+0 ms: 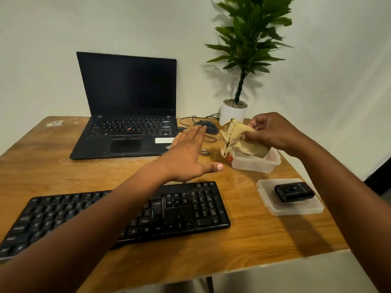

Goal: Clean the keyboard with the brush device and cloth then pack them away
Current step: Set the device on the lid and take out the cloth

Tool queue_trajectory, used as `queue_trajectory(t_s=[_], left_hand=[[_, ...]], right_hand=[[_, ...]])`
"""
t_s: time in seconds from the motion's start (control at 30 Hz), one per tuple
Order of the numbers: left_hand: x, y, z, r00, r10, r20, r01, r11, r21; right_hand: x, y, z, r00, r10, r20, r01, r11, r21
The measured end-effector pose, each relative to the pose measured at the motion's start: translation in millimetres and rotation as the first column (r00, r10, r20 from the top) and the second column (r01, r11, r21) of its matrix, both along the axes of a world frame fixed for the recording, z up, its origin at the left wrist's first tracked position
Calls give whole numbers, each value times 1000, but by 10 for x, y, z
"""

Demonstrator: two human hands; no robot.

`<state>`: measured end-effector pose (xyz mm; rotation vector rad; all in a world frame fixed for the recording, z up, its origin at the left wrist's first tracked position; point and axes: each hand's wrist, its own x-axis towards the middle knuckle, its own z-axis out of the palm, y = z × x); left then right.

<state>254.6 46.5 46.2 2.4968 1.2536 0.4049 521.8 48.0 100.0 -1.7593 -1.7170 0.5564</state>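
A black keyboard [179, 210] lies across the near part of the wooden table, partly hidden by my left forearm. My right hand [273, 132] pinches a crumpled tan cloth [237, 136] that hangs into a clear plastic container [256, 161] at the right. Something small and red [230, 158] shows at the container's left edge. My left hand [188, 153] hovers with straight fingers above the table, left of the container, holding nothing. A small black device [294, 191] sits on the container's clear lid [296, 208] near the right edge.
An open black laptop [127, 115] stands at the back. A wired black mouse [207, 126] and its cable lie beside it. A potted plant [233, 112] stands at the back right. A small metal ring [204, 152] lies near the container. The table's edge [232, 269] runs close in front.
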Motion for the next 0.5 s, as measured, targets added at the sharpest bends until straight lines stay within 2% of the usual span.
queue_trajectory(t_s=[0.07, 0.13, 0.27, 0.37, 0.43, 0.5], left_hand=[[-115, -75, 76, 988, 18, 154, -13, 999, -35], [-231, -158, 137, 948, 65, 310, -23, 990, -138], [-492, -345, 176, 758, 247, 604, 92, 876, -473], [-702, -517, 167, 617, 378, 690, 212, 764, -609], [-841, -615, 127, 531, 457, 714, 245, 723, -645], [-956, -680, 83, 488, 517, 703, 234, 698, -676]], right_hand=[[-186, -169, 85, 988, 45, -145, -49, 999, -20], [-389, -335, 111, 949, 88, -303, -108, 993, -50], [-810, -631, 38, 845, 160, -511, -239, 967, -93], [-1091, -802, -82, 775, 173, -607, -313, 941, -131], [-1246, -864, -176, 787, 180, -590, -318, 938, -139], [-1371, -903, -258, 797, 181, -577, -307, 943, -128]])
